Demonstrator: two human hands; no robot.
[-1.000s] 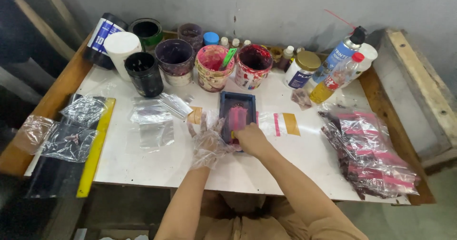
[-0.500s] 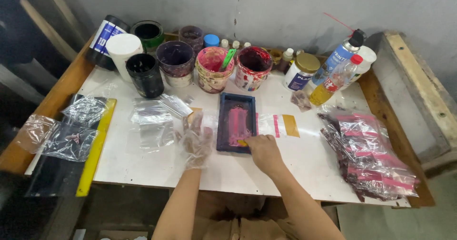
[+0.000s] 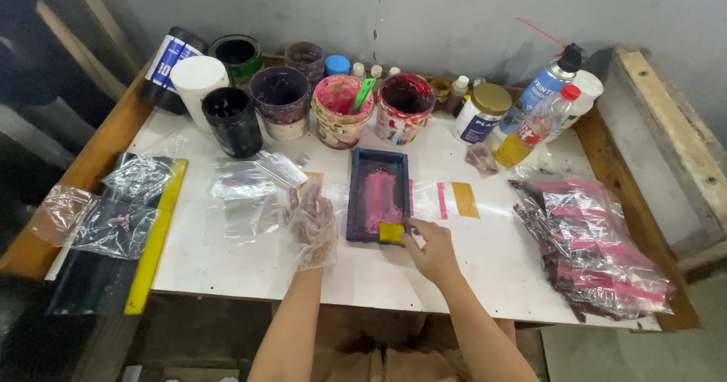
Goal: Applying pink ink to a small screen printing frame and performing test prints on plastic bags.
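Note:
A small dark-blue framed screen (image 3: pixel 379 194) smeared with pink ink lies flat in the middle of the white table (image 3: pixel 356 272). My right hand (image 3: pixel 429 247) grips a small yellow squeegee pad (image 3: pixel 391 233) at the frame's near end. My left hand (image 3: pixel 312 221), wearing a loose clear plastic glove, rests flat on the table just left of the frame, fingers spread. A clear bag with pink and yellow bands (image 3: pixel 448 199) sticks out from under the frame's right side.
Several ink-stained paint pots (image 3: pixel 337 111) and bottles line the back edge. Clear plastic bags (image 3: pixel 244 189) lie left of my hands, a yellow ruler (image 3: pixel 157 234) at the left edge, a pile of printed bags (image 3: pixel 589 242) at right.
My right hand has drawn back from over the frame's middle to its near end, with the yellow pad now showing. My gloved left hand stayed beside the frame.

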